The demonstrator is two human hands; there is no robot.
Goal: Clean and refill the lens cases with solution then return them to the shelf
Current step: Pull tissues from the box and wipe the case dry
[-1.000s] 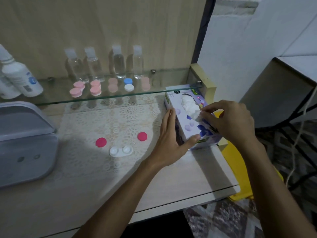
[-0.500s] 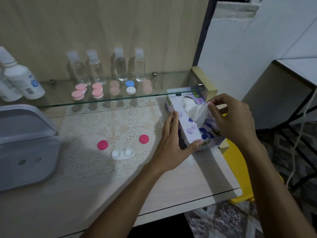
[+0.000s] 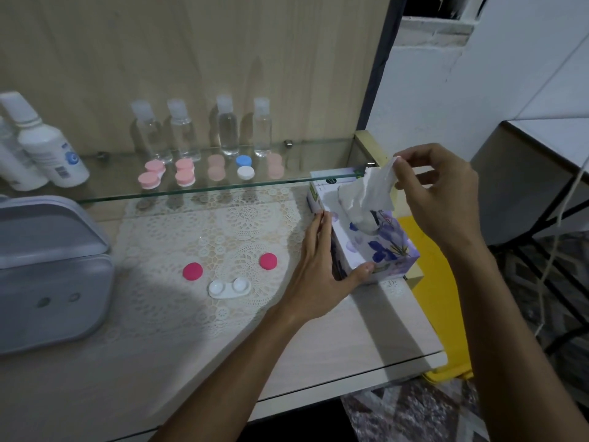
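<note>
Right hand pinches a tissue above the tissue box at the table's right edge, left hand flat against its side.

Clear glass shelf, glossy and smooth, against matt pale wood-grain back panel. White crumpled paper tissue, soft and matt, in purple floral cardboard tissue box. Cream lace cloth mat, openwork; white plastic lens case, smooth, faintly glossy.
</note>
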